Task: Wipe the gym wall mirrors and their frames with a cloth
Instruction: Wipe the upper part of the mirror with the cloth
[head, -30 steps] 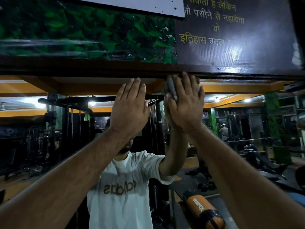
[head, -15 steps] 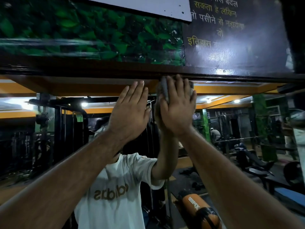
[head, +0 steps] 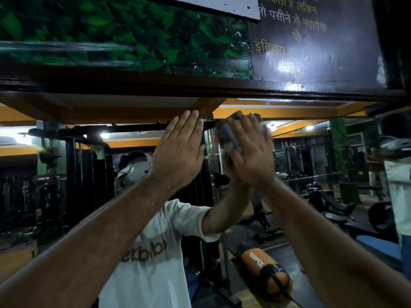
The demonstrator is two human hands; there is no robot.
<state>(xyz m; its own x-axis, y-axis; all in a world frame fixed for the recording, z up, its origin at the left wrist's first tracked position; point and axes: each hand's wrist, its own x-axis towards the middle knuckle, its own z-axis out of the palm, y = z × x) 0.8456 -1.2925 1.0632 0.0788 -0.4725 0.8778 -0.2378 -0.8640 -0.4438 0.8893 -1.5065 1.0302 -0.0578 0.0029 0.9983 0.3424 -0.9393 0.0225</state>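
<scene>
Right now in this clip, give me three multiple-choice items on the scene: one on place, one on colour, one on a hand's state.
1. Where is the cloth?
A. under the right hand on the mirror
B. on the floor
C. draped over the left forearm

2. What colour is the wall panel above the dark mirror frame?
A. red
B. leafy green
C. plain white

3. How is the left hand?
A. fist
B. flat, fingers straight
C. gripping a bottle

Answers: A, the cloth shows past the right fingers; B, leaves are printed there; B, its fingers lie straight against the glass.

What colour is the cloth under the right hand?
The crumpled cloth under the right hand looks grey, though blurred; the head view shows it.
</scene>
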